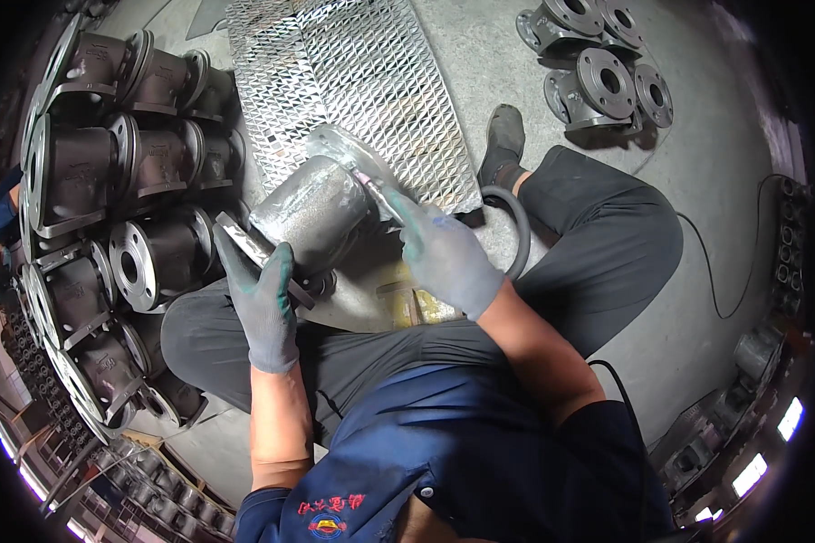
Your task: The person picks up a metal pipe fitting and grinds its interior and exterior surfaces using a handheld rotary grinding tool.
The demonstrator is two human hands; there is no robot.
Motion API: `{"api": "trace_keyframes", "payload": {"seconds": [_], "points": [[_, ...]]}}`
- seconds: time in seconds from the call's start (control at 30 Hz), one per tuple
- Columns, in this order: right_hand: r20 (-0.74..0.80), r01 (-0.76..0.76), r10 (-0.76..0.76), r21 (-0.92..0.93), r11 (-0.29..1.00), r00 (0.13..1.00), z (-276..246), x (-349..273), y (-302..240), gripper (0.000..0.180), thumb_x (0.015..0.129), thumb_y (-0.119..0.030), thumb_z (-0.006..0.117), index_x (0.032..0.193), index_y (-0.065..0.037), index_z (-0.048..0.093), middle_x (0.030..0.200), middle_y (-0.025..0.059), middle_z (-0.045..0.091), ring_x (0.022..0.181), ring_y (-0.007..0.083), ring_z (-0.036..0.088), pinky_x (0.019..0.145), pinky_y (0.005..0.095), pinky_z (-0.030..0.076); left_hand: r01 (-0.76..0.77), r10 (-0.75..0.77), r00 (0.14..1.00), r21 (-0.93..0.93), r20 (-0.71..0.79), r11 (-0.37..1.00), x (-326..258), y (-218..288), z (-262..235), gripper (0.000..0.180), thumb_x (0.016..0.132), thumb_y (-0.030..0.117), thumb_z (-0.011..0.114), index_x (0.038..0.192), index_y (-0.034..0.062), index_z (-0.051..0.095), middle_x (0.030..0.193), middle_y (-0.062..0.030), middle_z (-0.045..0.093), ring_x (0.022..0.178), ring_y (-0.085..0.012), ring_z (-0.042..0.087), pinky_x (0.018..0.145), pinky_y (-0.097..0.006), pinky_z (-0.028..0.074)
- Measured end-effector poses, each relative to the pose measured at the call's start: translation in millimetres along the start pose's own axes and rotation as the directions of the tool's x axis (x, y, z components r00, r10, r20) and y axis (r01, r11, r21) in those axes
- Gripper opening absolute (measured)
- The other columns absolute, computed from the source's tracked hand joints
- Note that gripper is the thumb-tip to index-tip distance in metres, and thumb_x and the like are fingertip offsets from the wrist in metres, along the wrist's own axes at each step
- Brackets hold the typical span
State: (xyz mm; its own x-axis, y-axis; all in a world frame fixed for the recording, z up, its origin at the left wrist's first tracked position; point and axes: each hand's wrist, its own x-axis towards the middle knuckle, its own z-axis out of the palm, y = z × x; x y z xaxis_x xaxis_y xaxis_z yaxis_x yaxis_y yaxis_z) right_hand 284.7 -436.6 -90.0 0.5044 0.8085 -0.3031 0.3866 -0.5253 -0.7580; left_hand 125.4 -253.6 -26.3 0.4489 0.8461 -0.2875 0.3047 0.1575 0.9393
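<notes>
Between my legs, a grey cast-metal valve body [312,213] lies tilted, with a round flange at each end. My left hand [264,294], in a grey glove with green-coated fingers, is closed around the rim of its near-left flange. In my right hand [451,258], gloved alike, is a slim metal hand grinder [391,201] with a pinkish tip. That tip meets or nearly meets the body where it joins the far flange; exact contact cannot be made out. The palm and fingers hide the tool's rear part.
A shiny embossed metal sheet [362,72] covers the floor ahead. Stacked flanged valve bodies [158,163] crowd the left side; several more [598,86] stand at the far right. A thick dark hose [523,231] curves beside my right hand. Below the workpiece sits a yellow object [426,306].
</notes>
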Motion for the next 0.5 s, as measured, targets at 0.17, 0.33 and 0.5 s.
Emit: {"api": "trace_keyframes", "payload": {"seconds": [0.17,0.33,0.5], "points": [[-0.063,-0.132,0.134,0.041,0.99,0.989,29,-7,3,0.072,0.101,-0.005,0.06,0.17,-0.019,0.04,0.117,0.0295,0.069,0.102,0.0487,0.07,0.091,0.0561,0.057,-0.048,0.05,0.999,0.113,-0.016,0.992,14,-2,1,0.092,0.099,0.012,0.071,0.175,-0.0055,0.022,0.144,-0.015,0.059,0.121,-0.0191,0.061,0.108,-0.032,0.049],[-0.088,-0.128,0.132,0.054,0.99,0.987,36,-11,10,0.072,0.103,-0.008,0.059,0.17,-0.019,0.039,0.119,0.0321,0.07,0.101,0.0529,0.069,0.092,0.0587,0.057,-0.051,0.054,0.998,0.12,-0.02,0.992,30,21,16,0.102,0.098,0.024,0.082,0.168,-0.0193,0.022,0.17,-0.0275,0.043,0.152,-0.0245,0.045,0.127,-0.032,0.032],[-0.092,-0.173,0.206,0.282,0.944,0.974,41,-6,9,0.067,0.104,-0.004,0.054,0.169,-0.015,0.043,0.106,0.0227,0.074,0.097,0.0373,0.074,0.094,0.0473,0.059,-0.472,0.432,0.874,0.595,0.222,0.651,52,-2,2,0.042,0.113,0.025,0.061,0.15,0.0054,0.068,0.16,-0.0395,0.05,0.149,-0.0441,0.054,0.124,-0.041,0.042]]}}
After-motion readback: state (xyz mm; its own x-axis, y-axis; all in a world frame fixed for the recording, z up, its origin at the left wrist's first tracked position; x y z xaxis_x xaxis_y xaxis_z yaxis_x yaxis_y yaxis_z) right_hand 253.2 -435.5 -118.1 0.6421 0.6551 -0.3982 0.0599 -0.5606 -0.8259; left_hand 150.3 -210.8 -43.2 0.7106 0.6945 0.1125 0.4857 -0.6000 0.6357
